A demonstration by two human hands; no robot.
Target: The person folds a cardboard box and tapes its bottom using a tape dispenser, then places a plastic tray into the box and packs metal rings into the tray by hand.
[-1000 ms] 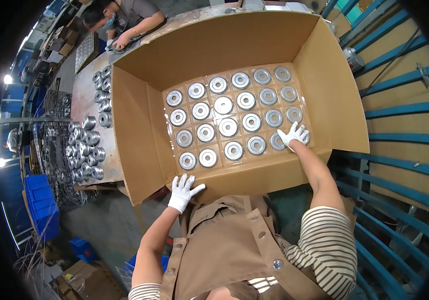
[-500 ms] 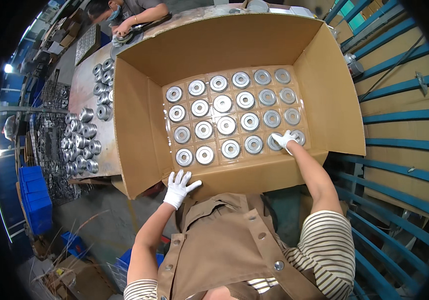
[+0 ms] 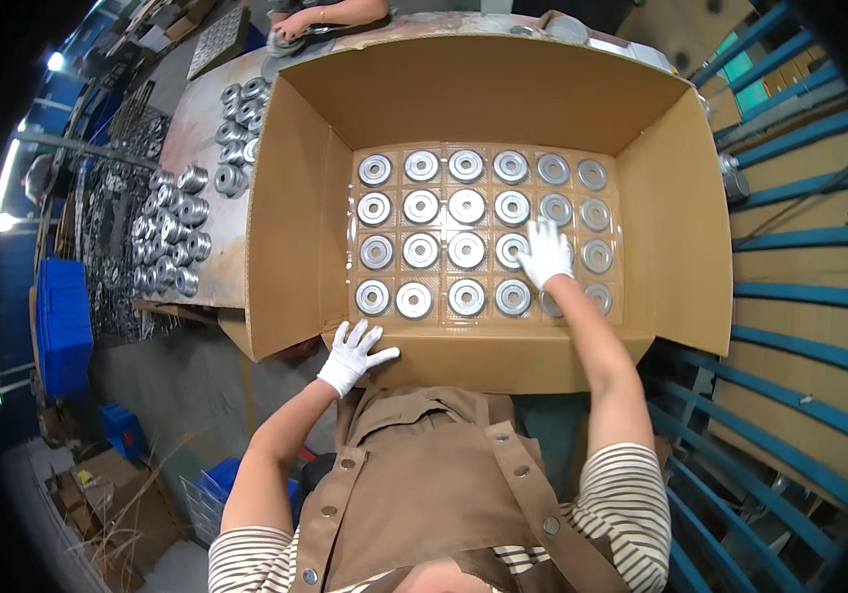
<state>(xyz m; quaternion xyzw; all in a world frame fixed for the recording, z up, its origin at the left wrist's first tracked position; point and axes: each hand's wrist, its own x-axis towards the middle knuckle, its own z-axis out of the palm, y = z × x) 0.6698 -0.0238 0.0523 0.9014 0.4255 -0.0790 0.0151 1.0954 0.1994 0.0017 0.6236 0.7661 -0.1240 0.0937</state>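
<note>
Silver metal discs with centre holes (image 3: 466, 207) lie in rows in a clear plastic tray with square pockets (image 3: 444, 187), on the bottom of a large open cardboard box (image 3: 473, 109). My right hand (image 3: 546, 257), in a white glove, is over the fifth column from the left, its fingers stretched away from me. It hides the third-row disc there and partly covers its neighbours; whether it touches them I cannot tell. At the box's near left corner, my left hand (image 3: 348, 360), also gloved, rests with spread fingers on the folded front flap (image 3: 483, 361).
Stacked metal discs (image 3: 173, 237) stand on a worktable (image 3: 197, 148) left of the box. Across it, a co-worker's arm (image 3: 340, 12) reaches toward a round object. Blue metal rails (image 3: 809, 296) run along the right. A blue bin (image 3: 63, 326) is at far left.
My right hand has moved from the nearest row at the right, away from me and slightly left. My left hand stays at the near corner. The whole view has shifted a little.
</note>
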